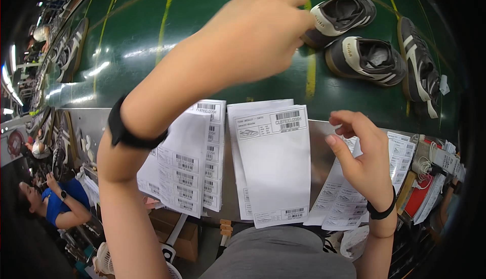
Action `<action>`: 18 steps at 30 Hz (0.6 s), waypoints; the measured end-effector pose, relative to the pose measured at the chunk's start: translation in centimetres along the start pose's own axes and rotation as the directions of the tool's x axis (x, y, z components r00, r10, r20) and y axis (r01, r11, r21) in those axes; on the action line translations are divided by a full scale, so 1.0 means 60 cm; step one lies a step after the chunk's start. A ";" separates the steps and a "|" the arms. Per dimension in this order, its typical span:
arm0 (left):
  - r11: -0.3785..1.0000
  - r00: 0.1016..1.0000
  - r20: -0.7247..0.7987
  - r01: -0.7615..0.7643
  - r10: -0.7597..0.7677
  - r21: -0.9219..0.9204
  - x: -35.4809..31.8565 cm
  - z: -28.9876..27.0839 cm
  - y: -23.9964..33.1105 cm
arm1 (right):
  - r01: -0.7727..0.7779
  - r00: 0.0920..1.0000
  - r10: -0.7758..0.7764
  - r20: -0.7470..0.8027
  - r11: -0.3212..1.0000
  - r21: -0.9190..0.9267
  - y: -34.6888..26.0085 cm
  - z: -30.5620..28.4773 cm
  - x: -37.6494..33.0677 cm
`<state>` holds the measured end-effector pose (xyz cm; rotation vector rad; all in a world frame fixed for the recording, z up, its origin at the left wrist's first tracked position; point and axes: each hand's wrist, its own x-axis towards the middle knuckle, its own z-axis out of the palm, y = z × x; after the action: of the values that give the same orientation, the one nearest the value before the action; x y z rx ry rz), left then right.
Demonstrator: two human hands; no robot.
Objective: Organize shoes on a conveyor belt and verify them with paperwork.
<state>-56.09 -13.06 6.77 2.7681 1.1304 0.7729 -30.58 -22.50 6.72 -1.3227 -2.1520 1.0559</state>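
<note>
My left hand [263,33] reaches across to the far side, slightly blurred, with its fingers curled. Its fingertips come up against the pale heel of a dark grey and white sneaker [347,15]; whatever they may hold is hidden. Just nearer stands a second sneaker [367,61] of the same look, with pale stuffing inside. My right hand [362,157] hovers above printed label sheets [344,203], thumb and fingers apart and nothing between them. Between my arms lies a stack of white label sheets [273,167], the top one mostly blank with barcode labels at both ends.
More barcode label sheets [190,162] lie under my left forearm. Other sneakers rest on the green belt [202,1], one at the right [419,61] and one at the far left [73,51]. A red and white box [422,195] stands at the right. A co-worker [66,203] is at the left.
</note>
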 end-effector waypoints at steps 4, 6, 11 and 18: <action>0.794 0.694 0.445 0.604 -0.566 0.068 -0.173 -0.141 0.088 | -0.058 0.991 0.063 0.114 0.997 -0.050 0.000 0.003 -0.036; 0.522 0.287 0.544 0.780 -0.788 0.345 -0.253 -0.177 0.146 | -0.057 0.984 0.062 0.167 0.998 -0.033 -0.021 0.006 -0.037; 0.484 0.450 0.179 0.801 -0.875 0.353 -0.381 -0.101 0.263 | 0.291 0.940 -0.278 0.197 0.956 -0.038 -0.064 0.079 0.030; 0.434 0.434 0.005 0.900 -0.901 0.044 -0.405 -0.091 0.257 | 0.330 0.775 -0.004 0.632 0.855 -0.399 -0.096 0.234 0.207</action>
<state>-63.49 -41.30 4.68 1.6360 2.2762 0.5146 -49.11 -18.58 1.64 -1.0018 -3.1457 0.9848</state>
